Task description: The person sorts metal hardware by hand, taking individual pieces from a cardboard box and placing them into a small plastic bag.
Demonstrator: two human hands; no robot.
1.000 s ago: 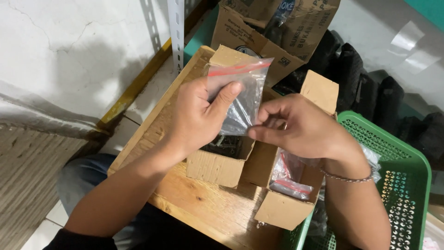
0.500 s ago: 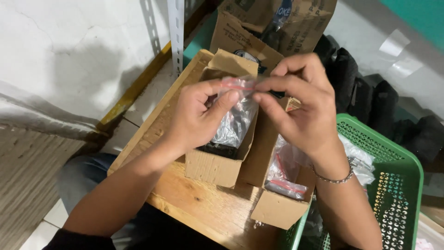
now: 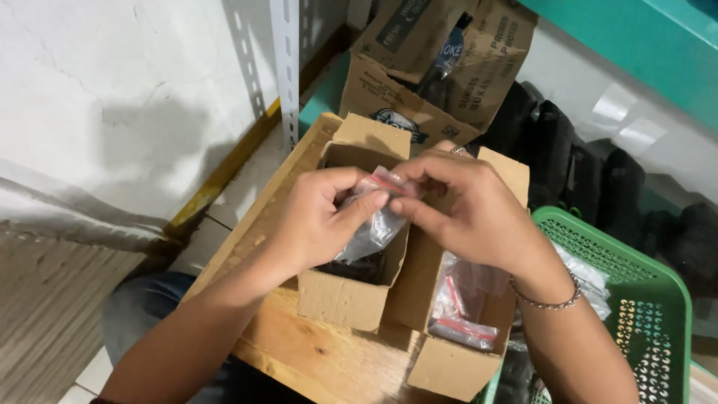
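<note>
Both hands pinch the top of a small clear zip bag (image 3: pixel 372 224) with a red seal strip and dark small parts inside. My left hand (image 3: pixel 321 217) grips its left side, thumb on the front. My right hand (image 3: pixel 471 209) pinches the seal from the right; a thin bracelet sits on that wrist. The bag hangs over an open small cardboard box (image 3: pixel 348 295) holding dark parts. Beside it, a second open cardboard box (image 3: pixel 452 366) holds more clear bags with red strips (image 3: pixel 460 307).
Both boxes stand on a wooden board (image 3: pixel 314 359). A green perforated plastic basket (image 3: pixel 658 299) with bags sits at right. A larger printed carton (image 3: pixel 419 82) and black bundles (image 3: pixel 568 150) lie behind. A white slotted rack post (image 3: pixel 286 67) stands by the wall.
The bag has come down from in front of me toward the left box. My right hand went from its side to the seal strip on top and now pinches it lower.
</note>
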